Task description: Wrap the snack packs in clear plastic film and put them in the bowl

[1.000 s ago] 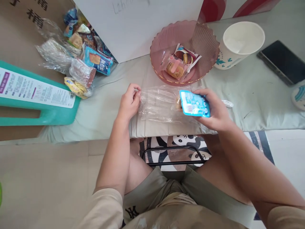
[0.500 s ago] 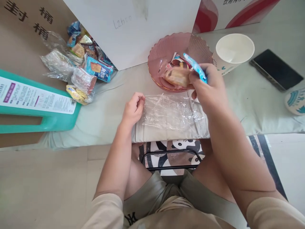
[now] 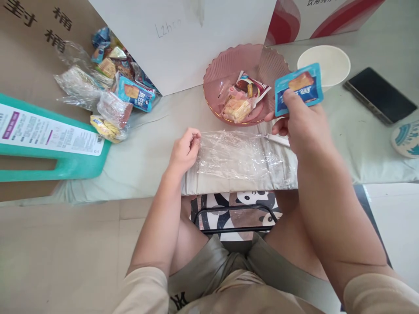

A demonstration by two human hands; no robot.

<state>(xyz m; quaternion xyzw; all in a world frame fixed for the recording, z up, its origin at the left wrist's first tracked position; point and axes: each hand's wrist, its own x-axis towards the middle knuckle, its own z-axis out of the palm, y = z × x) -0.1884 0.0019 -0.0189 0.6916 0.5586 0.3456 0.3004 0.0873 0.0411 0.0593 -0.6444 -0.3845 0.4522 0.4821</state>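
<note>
My left hand pinches the left edge of a clear plastic bag that lies flat along the table's front edge. Above the bag's right end, my right hand grips a blue snack packet with its printed front turned up. Just behind the bag stands a pink ribbed bowl with a gold rim. Inside it are a dark red and white snack packet and a pale wrapped pastry. A white object under my right hand is partly hidden.
Several wrapped snacks are heaped at the left, beside a green plastic container. A white paper cup, a black phone and another patterned cup stand to the right. White box behind.
The wrapped pastry has left my right hand and now lies in the bowl. My right hand has moved right and turned the blue packet face up. My left hand stays on the bag.
</note>
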